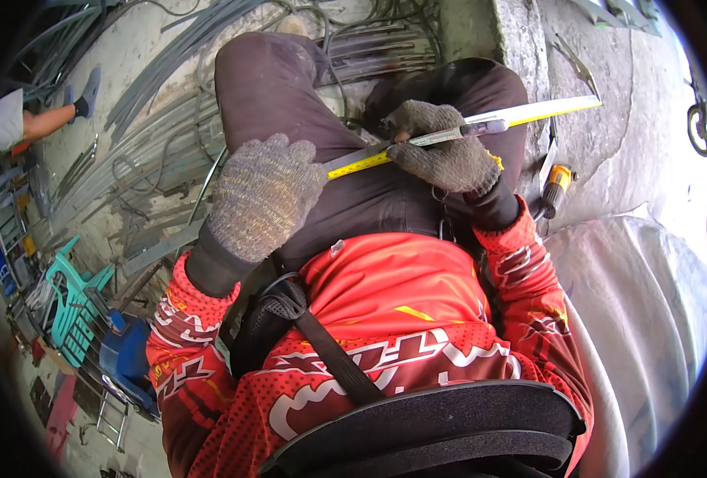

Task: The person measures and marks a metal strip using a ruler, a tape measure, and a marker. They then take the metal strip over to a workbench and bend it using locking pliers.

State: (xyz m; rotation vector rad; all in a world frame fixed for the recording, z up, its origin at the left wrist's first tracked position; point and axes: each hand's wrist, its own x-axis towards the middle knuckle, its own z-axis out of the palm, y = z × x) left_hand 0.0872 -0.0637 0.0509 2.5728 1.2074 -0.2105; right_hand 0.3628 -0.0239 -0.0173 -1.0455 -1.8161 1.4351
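In the middle of the frame, the right hand, in a fuzzy gray glove, is closed around a thin gray tool and a long yellow tape that slants up to the upper right over dark pants. The left hand, left of the middle, curls at the tape's lower end, but I can't tell if it grips it.
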